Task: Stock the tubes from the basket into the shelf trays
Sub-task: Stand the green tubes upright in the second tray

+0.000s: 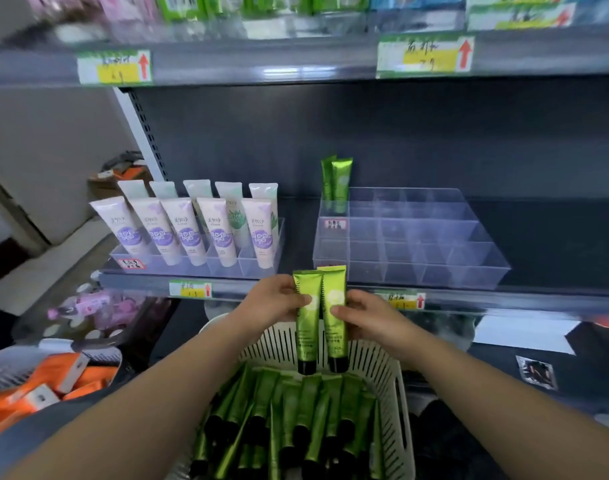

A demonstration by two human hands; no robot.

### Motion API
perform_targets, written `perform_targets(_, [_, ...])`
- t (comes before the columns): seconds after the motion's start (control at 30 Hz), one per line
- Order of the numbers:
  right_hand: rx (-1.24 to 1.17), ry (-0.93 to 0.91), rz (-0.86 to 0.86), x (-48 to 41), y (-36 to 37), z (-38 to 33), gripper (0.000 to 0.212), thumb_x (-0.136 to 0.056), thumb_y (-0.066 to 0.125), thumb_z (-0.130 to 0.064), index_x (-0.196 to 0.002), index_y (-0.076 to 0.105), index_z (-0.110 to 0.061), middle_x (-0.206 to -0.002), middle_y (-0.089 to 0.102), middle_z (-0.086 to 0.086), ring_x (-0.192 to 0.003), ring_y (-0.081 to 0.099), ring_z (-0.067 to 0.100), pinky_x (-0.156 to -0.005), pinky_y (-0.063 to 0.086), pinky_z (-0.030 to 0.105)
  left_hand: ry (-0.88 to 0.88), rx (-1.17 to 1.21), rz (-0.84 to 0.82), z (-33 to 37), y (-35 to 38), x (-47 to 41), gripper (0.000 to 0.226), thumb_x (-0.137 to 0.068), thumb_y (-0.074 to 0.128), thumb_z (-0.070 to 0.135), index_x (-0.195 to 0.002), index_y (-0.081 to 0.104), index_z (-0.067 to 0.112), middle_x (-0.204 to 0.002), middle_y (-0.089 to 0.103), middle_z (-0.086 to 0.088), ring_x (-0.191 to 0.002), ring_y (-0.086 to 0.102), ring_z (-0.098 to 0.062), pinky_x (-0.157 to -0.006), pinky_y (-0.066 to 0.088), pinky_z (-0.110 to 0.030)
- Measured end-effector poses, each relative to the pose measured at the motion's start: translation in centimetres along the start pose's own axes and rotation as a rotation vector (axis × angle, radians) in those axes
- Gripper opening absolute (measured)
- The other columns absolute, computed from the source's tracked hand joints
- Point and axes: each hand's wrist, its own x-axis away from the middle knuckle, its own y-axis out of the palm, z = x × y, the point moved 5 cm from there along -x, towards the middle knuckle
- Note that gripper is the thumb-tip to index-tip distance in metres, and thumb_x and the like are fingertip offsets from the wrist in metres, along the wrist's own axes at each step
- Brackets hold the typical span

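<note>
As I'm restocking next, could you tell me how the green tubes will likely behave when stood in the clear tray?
Likely tippy: the two stocked tubes rise above the low tray walls. Probably light and stiff: the held tubes are straight, pinched mid-body by the left hand and right hand. Their glossy skin may be slippery.

The shelf [545, 244] carries two clear trays set apart. The left tray [192, 268] holds two rows of upright pale tubes [188, 233]. The compartmented right tray [434, 265] has two green tubes [337, 181] upright in its back-left compartment. Two price tags [190, 289] sit on the front edge.
</note>
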Motion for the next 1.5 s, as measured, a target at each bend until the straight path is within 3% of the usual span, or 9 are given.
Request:
perform_targets(0.1, [-0.007,-0.036,0.024,0.4,-1.1,-1.7,0.024,-0.090,0.060,-0.016,-0.113,0.060,-0.007,-0.107,0.068,0.018,-0.097,0.066,0.033,-0.088,0.053,0.049,0.022,-0.009,0.010,2.1,0.4,-0.1,0.018,-0.087,0.063,0.007,-0.105,0.064,0.005,-0.098,0.071,-0.013,-0.083,0.070,-0.023,-0.075,0.058,-0.034])
perform_targets(0.17, [-0.018,-0.056,0.030,0.6,-1.7,-2.8,0.023,-0.091,0.059,-0.015,-0.112,0.060,-0.007,-0.107,0.068,0.018,-0.099,0.066,0.033,-0.088,0.053,0.048,0.053,-0.037,0.032,3.6,0.6,-0.4,0.016,-0.086,0.064,0.007,-0.102,0.064,0.005,-0.100,0.070,-0.015,-0.091,0.069,-0.030,-0.083,0.056,-0.041])
perform_targets(0.27, [0.015,-0.096,0.062,0.9,-3.0,-4.8,0.026,-0.090,0.060,-0.017,-0.114,0.060,-0.007,-0.104,0.070,0.010,-0.090,0.068,0.022,-0.074,0.057,0.034,0.110,-0.052,0.039,6.0,0.9,-1.0,0.017,-0.085,0.064,0.006,-0.102,0.063,0.002,-0.104,0.068,-0.023,-0.099,0.065,-0.038,-0.092,0.050,-0.051])
perform_targets(0.53, [0.146,-0.182,0.165,-0.6,-6.8,-8.6,0.025,-0.086,0.066,-0.028,-0.099,0.060,-0.007,-0.085,0.059,0.006,-0.080,0.060,0.019,-0.072,0.052,0.037,0.243,-0.092,0.047,12.2,1.9,-3.9,0.010,-0.085,0.065,0.008,-0.085,0.059,0.016,-0.084,0.068,-0.002,-0.078,0.063,-0.014,-0.074,0.054,-0.030])
perform_targets(0.77, [0.115,-0.215,0.208,-3.0,-9.9,-11.4,0.029,-0.087,0.066,-0.024,-0.108,0.056,-0.006,-0.089,0.061,0.008,-0.075,0.063,0.017,-0.066,0.056,0.031,0.306,-0.166,0.100,16.1,2.3,-7.3,0.028,-0.085,0.065,0.007,-0.105,0.056,-0.010,-0.102,0.064,-0.026,-0.085,0.060,-0.026,-0.085,0.052,-0.046])
perform_targets(0.93, [0.056,-0.243,0.216,-4.9,-11.9,-12.8,0.007,-0.090,0.062,-0.016,-0.095,0.058,-0.013,-0.077,0.063,-0.002,-0.059,0.064,0.005,-0.055,0.052,0.022,0.345,-0.253,0.158,17.6,2.3,-10.4,0.030,-0.084,0.067,0.010,-0.104,0.058,-0.010,-0.105,0.063,-0.029,-0.092,0.063,-0.036,-0.091,0.049,-0.052])
perform_targets(1.2, [0.000,-0.281,0.364,-8.5,-16.0,-14.8,0.006,-0.088,0.063,-0.011,-0.088,0.058,-0.014,-0.092,0.065,0.005,-0.080,0.064,0.017,-0.069,0.057,0.028,0.417,-0.442,0.326,20.3,2.2,-15.9,0.024,-0.084,0.067,0.022,-0.091,0.060,0.000,-0.085,0.065,-0.019,-0.082,0.062,-0.030,-0.073,0.048,-0.036])
perform_targets(1.33, [0.003,-0.304,0.412,-10.8,-17.7,-15.4,0.011,-0.087,0.064,-0.009,-0.084,0.058,-0.017,-0.087,0.064,0.002,-0.077,0.063,0.012,-0.072,0.056,0.030,0.418,-0.510,0.381,21.0,2.6,-18.3,0.030,-0.086,0.063,0.018,-0.061,0.047,0.013,-0.071,0.058,-0.013,-0.071,0.055,-0.023,-0.056,0.033,-0.027])
perform_targets(1.5, [-0.005,-0.355,0.440,-13.6,-18.3,-16.3,0.017,-0.087,0.061,-0.003,-0.081,0.056,-0.018,-0.082,0.064,0.000,-0.075,0.063,0.010,-0.061,0.057,0.019,0.430,-0.542,0.421,20.8,3.4,-20.5,0.015,-0.087,0.054,0.009,-0.074,0.047,0.011,-0.089,0.063,-0.026,-0.090,0.061,-0.037,-0.061,0.034,-0.027])
